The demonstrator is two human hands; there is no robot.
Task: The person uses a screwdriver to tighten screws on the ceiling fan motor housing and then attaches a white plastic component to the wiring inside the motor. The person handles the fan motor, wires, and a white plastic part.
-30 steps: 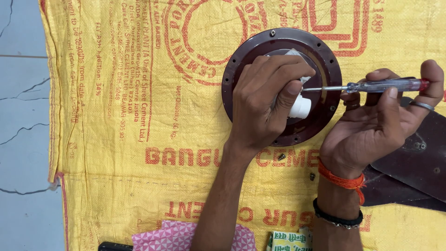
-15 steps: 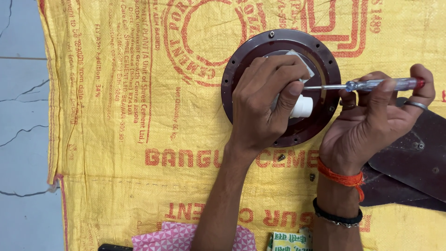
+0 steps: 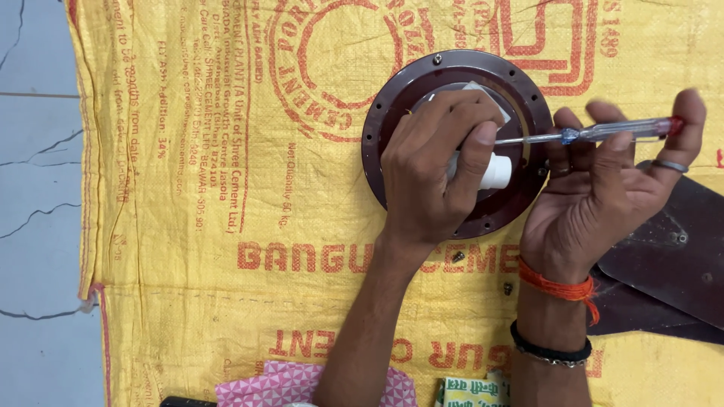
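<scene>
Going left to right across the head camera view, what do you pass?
Grey tiled floor → yellow woven sack → left hand on the round brown plate → right hand holding the screwdriver → dark brown blades.

Bright, even, soft light fills the view; no glare. Faint shadows sit just under the left hand [image 3: 434,177] and beneath the right hand [image 3: 603,192]. The right hand's fingertips and the screwdriver [image 3: 596,132] are slightly motion-blurred; the sack [image 3: 226,188] stays sharp.
</scene>
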